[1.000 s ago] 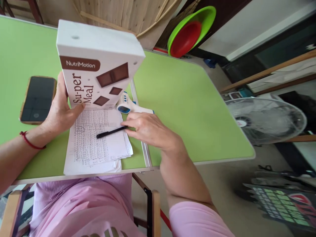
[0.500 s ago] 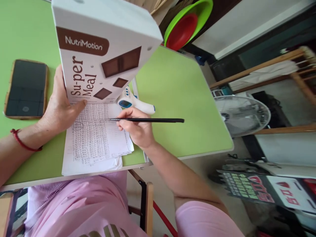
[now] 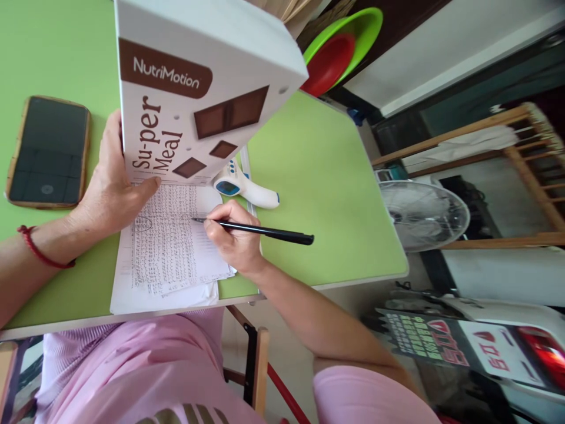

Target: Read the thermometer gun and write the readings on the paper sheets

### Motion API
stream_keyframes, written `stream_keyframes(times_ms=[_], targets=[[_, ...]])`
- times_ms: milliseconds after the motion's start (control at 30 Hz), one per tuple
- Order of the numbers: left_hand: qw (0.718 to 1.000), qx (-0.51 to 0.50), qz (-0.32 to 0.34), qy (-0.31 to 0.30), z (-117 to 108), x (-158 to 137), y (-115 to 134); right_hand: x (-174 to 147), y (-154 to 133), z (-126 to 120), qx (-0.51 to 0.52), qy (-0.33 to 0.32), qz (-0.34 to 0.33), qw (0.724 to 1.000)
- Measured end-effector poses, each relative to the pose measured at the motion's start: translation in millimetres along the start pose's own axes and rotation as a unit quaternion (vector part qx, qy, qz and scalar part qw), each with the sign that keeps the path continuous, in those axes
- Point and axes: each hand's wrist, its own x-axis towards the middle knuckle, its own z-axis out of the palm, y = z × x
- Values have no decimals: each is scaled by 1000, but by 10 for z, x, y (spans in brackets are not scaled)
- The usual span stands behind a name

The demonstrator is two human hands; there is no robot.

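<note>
the right hand [image 3: 233,238] grasps a black pen [image 3: 273,232] between thumb and fingers, in the manner for writing. the tip is at the handwritten lines of the papers [image 3: 172,247], though i cannot tell if it touches them. the side of this hand seems to rest on the sheets, probably so that the pen is steady.

the left hand [image 3: 115,191] is closed on the lower left edge of a white box [image 3: 229,53], thumb on the front and other fingers at the side. i judge that this grip is for holding the box upright, because it is tall on a narrow base. whether it stands on the papers or on the table behind them, i cannot tell.

further out, a white and blue thermometer-like device [image 3: 258,195] lies right of the box, and a phone [image 3: 49,153] lies left of the left hand, both perhaps laid aside to leave the papers accessible.

the table [image 3: 331,194] is green with a pale rim. beyond it, the room appears turned sideways: a red basin [image 3: 329,65] inside a green basin [image 3: 371,35], a fan [image 3: 426,215], a wooden rack [image 3: 441,139] with white cloth [image 3: 463,144], and a printed board [image 3: 445,347].
</note>
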Motion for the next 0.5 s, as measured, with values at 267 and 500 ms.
stream_keyframes(times_ms=[267,500], targets=[[1000,4,6,-16,-36,17,19,28,-38,16,-17,-10,-13,1000],[1000,-17,8,2,-23,19,-2,24,-38,6,-8,-20,16,1000]])
